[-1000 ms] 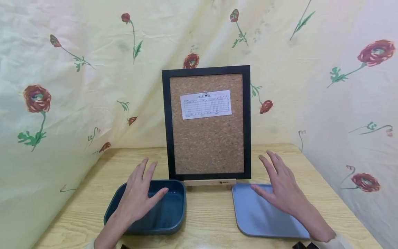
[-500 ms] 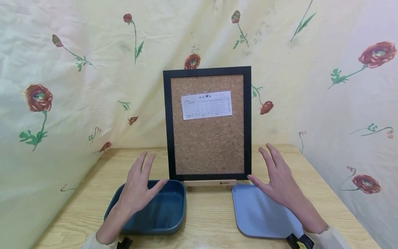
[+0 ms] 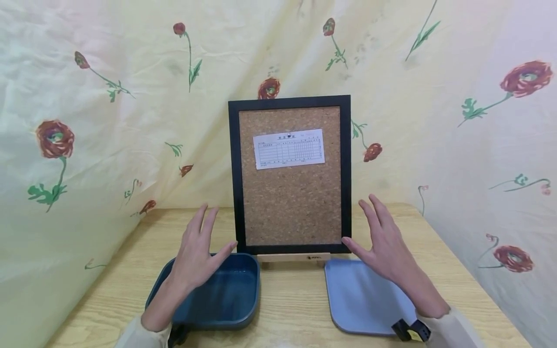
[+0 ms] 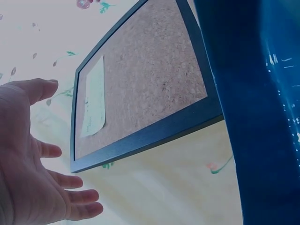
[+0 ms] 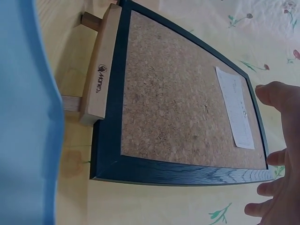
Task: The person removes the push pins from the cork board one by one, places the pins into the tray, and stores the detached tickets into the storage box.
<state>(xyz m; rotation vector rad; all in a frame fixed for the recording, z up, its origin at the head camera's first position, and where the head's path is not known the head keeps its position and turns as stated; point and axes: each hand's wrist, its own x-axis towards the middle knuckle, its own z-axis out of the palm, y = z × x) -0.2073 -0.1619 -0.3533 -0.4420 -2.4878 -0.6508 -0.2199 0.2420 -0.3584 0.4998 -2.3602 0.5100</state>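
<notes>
here, left hand (image 3: 195, 256) near blue basin (image 3: 228, 297), right hand (image 3: 385, 246) near tray (image 3: 354, 307) (all fingers (image 3: 209, 223) apart), corkboard (image 3: 291, 203) between, floral cloth (image 3: 217, 145) behind

The head view looked forward and down from six o'clock; nearer the corkboard (image 3: 291, 203), the left and right wrist views faced it, tilted, from seven and five, all sharing its paper (image 3: 289, 153).
</notes>
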